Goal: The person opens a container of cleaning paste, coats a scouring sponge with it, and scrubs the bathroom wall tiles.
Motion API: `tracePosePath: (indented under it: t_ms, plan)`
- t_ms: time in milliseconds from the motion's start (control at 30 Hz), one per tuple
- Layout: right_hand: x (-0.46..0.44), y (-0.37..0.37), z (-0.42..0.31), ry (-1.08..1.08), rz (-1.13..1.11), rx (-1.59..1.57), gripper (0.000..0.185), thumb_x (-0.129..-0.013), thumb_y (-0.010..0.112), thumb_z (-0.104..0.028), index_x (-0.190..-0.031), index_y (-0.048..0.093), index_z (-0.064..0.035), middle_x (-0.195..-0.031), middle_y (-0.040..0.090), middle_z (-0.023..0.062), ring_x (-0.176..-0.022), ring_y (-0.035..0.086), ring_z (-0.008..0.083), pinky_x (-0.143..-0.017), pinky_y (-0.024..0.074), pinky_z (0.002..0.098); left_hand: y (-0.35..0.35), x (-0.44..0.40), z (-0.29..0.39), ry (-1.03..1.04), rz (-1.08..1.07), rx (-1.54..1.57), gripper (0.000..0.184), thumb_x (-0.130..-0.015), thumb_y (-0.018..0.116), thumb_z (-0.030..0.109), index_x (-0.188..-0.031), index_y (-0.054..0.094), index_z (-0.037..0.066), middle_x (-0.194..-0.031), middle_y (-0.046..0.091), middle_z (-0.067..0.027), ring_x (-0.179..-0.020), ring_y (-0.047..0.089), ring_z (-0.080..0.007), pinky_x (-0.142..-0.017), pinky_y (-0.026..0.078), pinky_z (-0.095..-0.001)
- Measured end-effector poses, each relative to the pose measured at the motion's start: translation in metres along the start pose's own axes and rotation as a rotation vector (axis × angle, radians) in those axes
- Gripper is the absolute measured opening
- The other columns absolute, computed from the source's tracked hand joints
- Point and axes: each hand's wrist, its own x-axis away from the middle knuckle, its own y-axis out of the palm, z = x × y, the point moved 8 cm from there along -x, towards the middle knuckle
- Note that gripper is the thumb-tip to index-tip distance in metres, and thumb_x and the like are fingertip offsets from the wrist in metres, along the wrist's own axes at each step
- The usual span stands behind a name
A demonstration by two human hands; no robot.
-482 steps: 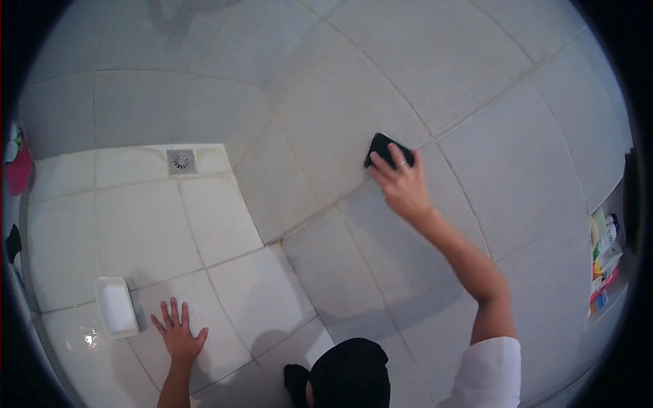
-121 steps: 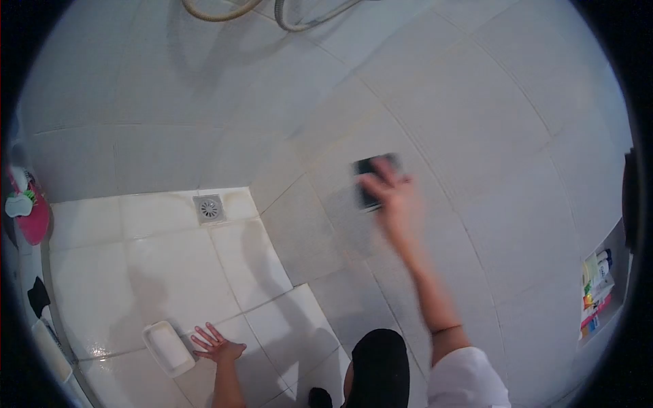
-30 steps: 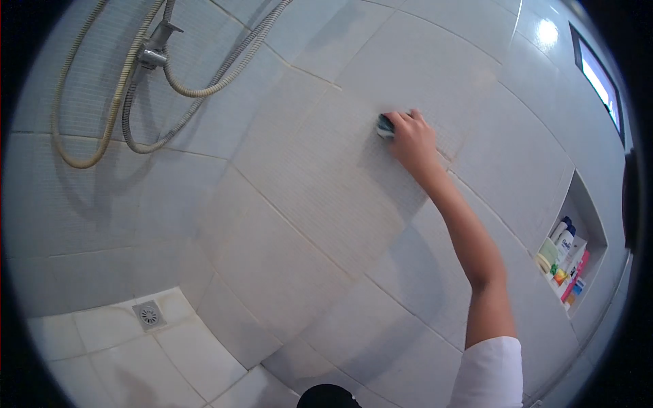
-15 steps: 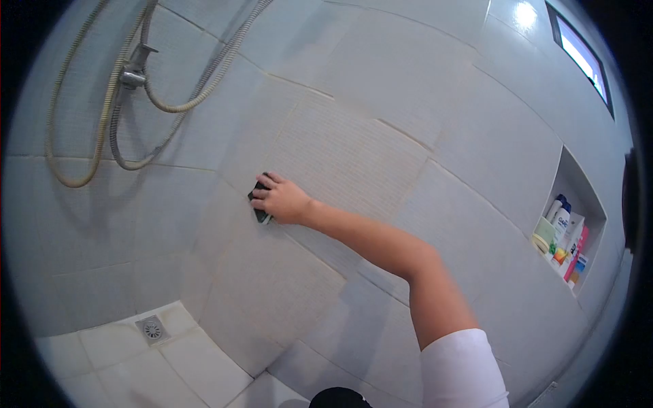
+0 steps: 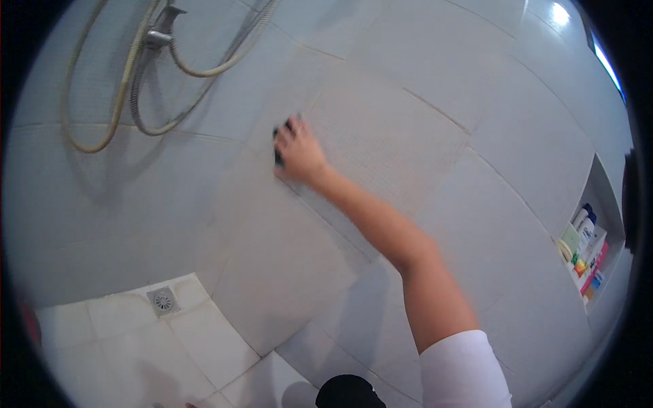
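My right hand is pressed to the grey tiled wall, its fingers curled over a dark scrubbing pad. The pad lies between the palm and the tile, close to a grout line and near the wall corner. Most of it is hidden under the fingers, and motion blurs it a little. The bare right forearm reaches up from a white sleeve at the bottom right. My left hand does not show clearly anywhere.
A shower hose hangs in loops from a metal holder at the upper left. A floor drain sits in pale floor tiles. Bottles and tubes fill a wall niche. A black rounded object is at the bottom edge.
My right hand has slid slightly upward on the wall with the scrubbing pad still under it. The camera view has tilted, so the hose, drain and window appear shifted.
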Motion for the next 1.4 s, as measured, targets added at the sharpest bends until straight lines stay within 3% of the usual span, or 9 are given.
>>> tracePosePath:
  t_ms: [133,233,467,533,733,867,1033,1233,1400]
  plan:
    - [0.0,0.017,-0.026,-0.145,-0.155,0.019,0.038,-0.076,0.064,-0.03,-0.105,0.061,-0.0058,-0.118,0.057,0.0121,-0.122,0.043,0.0322,-0.093,0.0404,0.049,0.0,-0.002,0.0,0.051,-0.024,0.036,0.14,-0.059,0.074,0.064,-0.138,-0.029,0.012,-0.142,-0.031,-0.0272,-0.131,-0.024,-0.0493,-0.099,-0.001,-0.0714]
    - [-0.038,-0.038,0.088,0.197,-0.017,0.141,0.014,-0.081,0.058,-0.019,-0.092,0.065,-0.0125,-0.095,0.066,0.0043,-0.097,0.057,0.0252,-0.07,0.0429,0.0434,0.011,-0.013,0.002,-0.007,0.007,0.03,0.139,-0.059,0.074,0.064,-0.139,-0.028,0.012,-0.142,-0.031,-0.0268,-0.131,-0.024,-0.0486,-0.099,-0.001,-0.071]
    - [-0.017,-0.028,0.017,0.095,-0.067,0.226,0.012,-0.08,0.059,-0.02,-0.082,0.069,-0.0129,-0.094,0.066,0.002,-0.103,0.052,0.0233,-0.072,0.0438,0.0446,0.014,-0.021,-0.006,-0.024,0.035,0.108,0.155,-0.043,0.082,0.062,-0.138,-0.029,0.009,-0.142,-0.033,-0.0244,-0.131,-0.031,-0.0423,-0.102,-0.004,-0.0663]
    - [-0.004,0.004,-0.045,-0.295,-0.059,0.138,0.014,-0.081,0.058,-0.021,-0.085,0.069,-0.0125,-0.095,0.066,0.0026,-0.108,0.049,0.0225,-0.075,0.0436,0.047,0.014,-0.024,-0.005,-0.05,0.021,0.136,0.157,-0.044,0.084,0.058,-0.134,-0.035,0.009,-0.139,-0.039,-0.0241,-0.129,-0.034,-0.0423,-0.102,-0.005,-0.0661]
    - [-0.039,0.001,-0.014,0.012,0.156,0.263,0.012,-0.078,0.059,-0.02,-0.078,0.07,-0.0143,-0.091,0.066,-0.0002,-0.107,0.049,0.0212,-0.076,0.0427,0.0463,0.027,-0.042,-0.007,-0.071,0.042,0.097,0.156,-0.045,0.083,0.06,-0.135,-0.034,0.009,-0.138,-0.039,-0.025,-0.128,-0.034,-0.0438,-0.102,-0.004,-0.0668]
    - [-0.004,0.032,-0.078,-0.319,0.006,0.032,0.01,-0.076,0.06,-0.018,-0.075,0.069,-0.0136,-0.081,0.067,0.0036,-0.101,0.053,0.0236,-0.077,0.0415,0.0491,0.023,-0.046,-0.006,-0.035,0.044,0.077,0.155,-0.046,0.082,0.06,-0.134,-0.035,0.009,-0.138,-0.04,-0.0246,-0.128,-0.035,-0.0436,-0.102,-0.003,-0.0668]
    - [-0.026,-0.049,0.06,0.226,0.202,0.141,0.012,-0.076,0.062,-0.018,-0.084,0.071,-0.0141,-0.095,0.065,0.0024,-0.108,0.05,0.0249,-0.08,0.0398,0.0537,0.019,-0.03,-0.005,-0.075,0.03,0.081,0.146,-0.053,0.08,0.057,-0.137,-0.03,0.012,-0.141,-0.033,-0.0246,-0.13,-0.028,-0.0454,-0.1,-0.002,-0.0701]
    - [-0.014,-0.005,-0.03,-0.007,-0.097,0.277,0.015,-0.08,0.059,-0.017,-0.09,0.07,-0.0156,-0.105,0.062,-0.0003,-0.116,0.048,0.026,-0.075,0.045,0.0449,0.025,-0.041,-0.01,-0.072,0.036,0.137,0.155,-0.046,0.084,0.056,-0.134,-0.036,0.011,-0.138,-0.039,-0.0243,-0.129,-0.035,-0.0418,-0.102,-0.006,-0.0666]
    - [-0.032,-0.024,0.022,0.022,-0.085,0.215,0.019,-0.082,0.058,-0.021,-0.096,0.071,-0.0156,-0.104,0.063,0.0026,-0.11,0.051,0.0261,-0.08,0.0418,0.052,0.027,-0.048,-0.013,-0.083,-0.028,0.125,0.155,-0.046,0.084,0.055,-0.134,-0.035,0.011,-0.138,-0.038,-0.0259,-0.128,-0.035,-0.0435,-0.101,-0.008,-0.0666]
